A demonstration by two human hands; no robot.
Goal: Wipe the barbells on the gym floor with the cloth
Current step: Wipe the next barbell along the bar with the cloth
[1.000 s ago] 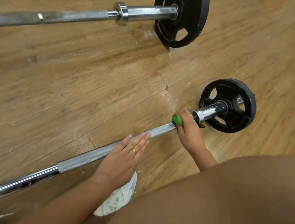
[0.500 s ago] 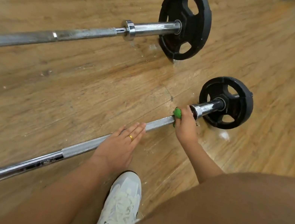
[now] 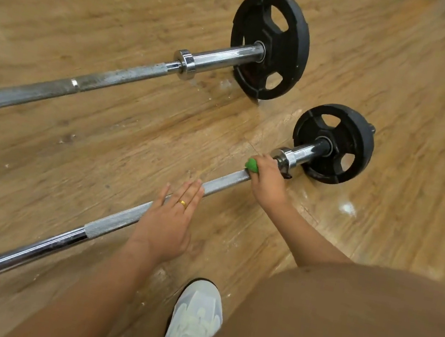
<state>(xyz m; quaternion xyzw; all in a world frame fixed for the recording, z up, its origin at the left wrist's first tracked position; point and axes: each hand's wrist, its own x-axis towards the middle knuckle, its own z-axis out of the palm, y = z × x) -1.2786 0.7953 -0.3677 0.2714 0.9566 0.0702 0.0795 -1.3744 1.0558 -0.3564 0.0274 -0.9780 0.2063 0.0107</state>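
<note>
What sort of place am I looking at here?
Probably a gym: the far barbell with its large black plate and the near barbell with its smaller plate lie on a wooden floor.

Two steel barbells flat on the wooden gym floor, roughly parallel, running from near left to far right.

Near barbell: chrome shaft, smooth at the left, knurled toward the right. Ends in a shiny collar and a small black plate with cut-out grips, standing on edge.

Far barbell: duller, speckled grey shaft, bright collar and sleeve, larger black plate on edge.

Green cloth: bunched small against the near shaft just left of the collar, gripped in the right hand and mostly hidden by it.

Left hand laid flat, fingers straight, over the knurled stretch.
</note>
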